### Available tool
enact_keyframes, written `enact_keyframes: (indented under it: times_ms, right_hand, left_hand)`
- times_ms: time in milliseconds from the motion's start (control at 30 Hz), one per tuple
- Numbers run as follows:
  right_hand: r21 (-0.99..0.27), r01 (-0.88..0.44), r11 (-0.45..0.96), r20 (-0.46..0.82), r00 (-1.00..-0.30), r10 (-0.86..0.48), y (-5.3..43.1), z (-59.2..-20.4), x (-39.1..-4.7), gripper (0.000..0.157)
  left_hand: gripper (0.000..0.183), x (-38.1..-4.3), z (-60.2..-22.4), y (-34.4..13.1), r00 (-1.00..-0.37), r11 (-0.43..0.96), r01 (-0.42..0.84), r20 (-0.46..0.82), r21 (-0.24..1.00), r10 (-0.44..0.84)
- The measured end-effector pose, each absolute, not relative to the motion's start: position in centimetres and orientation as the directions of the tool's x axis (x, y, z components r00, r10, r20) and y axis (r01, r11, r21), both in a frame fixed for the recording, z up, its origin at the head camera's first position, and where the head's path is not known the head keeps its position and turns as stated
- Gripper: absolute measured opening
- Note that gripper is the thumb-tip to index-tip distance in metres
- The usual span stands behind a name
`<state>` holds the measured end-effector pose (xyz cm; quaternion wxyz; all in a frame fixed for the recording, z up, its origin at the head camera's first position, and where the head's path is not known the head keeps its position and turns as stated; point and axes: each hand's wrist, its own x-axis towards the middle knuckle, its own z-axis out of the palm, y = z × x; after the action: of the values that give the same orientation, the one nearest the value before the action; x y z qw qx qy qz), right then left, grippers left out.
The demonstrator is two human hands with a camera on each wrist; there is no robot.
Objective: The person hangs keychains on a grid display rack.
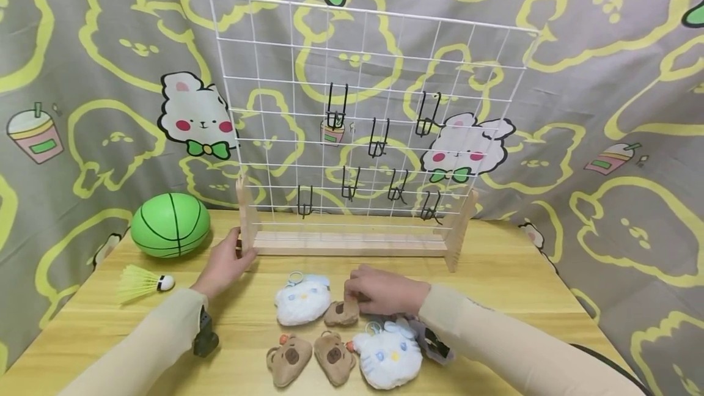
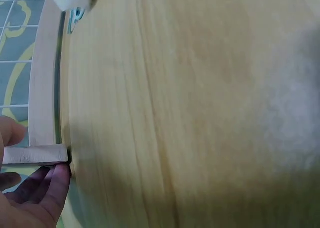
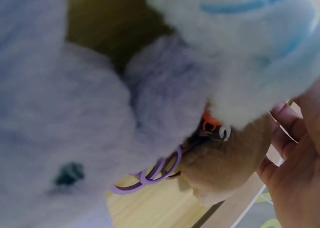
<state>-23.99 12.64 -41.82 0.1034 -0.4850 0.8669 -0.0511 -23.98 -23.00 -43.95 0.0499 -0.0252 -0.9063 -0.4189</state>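
Observation:
My left hand (image 1: pixel 227 264) grips the left wooden foot of a white wire grid rack (image 1: pixel 352 244). In the left wrist view, thumb and fingers lie on opposite sides of that wooden foot (image 2: pixel 35 154). Curled fingers of my right hand (image 1: pixel 387 291) hold the edge of a small brown plush keychain (image 1: pixel 341 314), partly hidden by the hand. White plush cat keychains (image 1: pixel 302 302) lie beside it and nearer the front. Two more brown plush keychains (image 1: pixel 289 360) lie in front. A lilac plush (image 3: pixel 75 123) with purple rings is under my right wrist, mostly hidden in the head view.
Several black hooks (image 1: pixel 377 138) hang on the grid. A green ball (image 1: pixel 171 225) and a yellow shuttlecock (image 1: pixel 144 282) sit at the left of the wooden table (image 1: pixel 528 286). A patterned grey curtain (image 1: pixel 621 90) stands behind.

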Motion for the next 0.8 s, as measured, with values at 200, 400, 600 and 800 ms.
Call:
enact_keyframes:
  times_ms: [200,400,600,800]
  right_hand:
    - [-0.251,-0.801,0.544,-0.145,-0.524,-0.839,12.64,-41.36,-24.08,0.006]
    - [-0.349,-0.745,0.568,-0.161,-0.549,-0.820,12.97,-41.11,-24.16,0.009]
    - [-0.412,-0.737,0.536,-0.127,-0.536,-0.835,13.22,-41.11,-24.24,0.009]
    - [-0.467,-0.712,0.524,-0.095,-0.549,-0.831,13.50,-41.36,-24.62,0.009]
  left_hand:
    - [0.057,-24.00,-43.95,-22.97,-0.993,0.657,0.096,0.119,0.748,0.009]
    - [0.050,-23.93,-44.25,-22.83,-0.990,0.666,0.120,0.142,0.736,0.022]
    - [0.050,-23.86,-44.32,-22.81,-0.990,0.671,0.116,0.143,0.732,0.015]
    - [0.051,-23.80,-44.33,-22.81,-0.990,0.673,0.113,0.139,0.731,0.015]
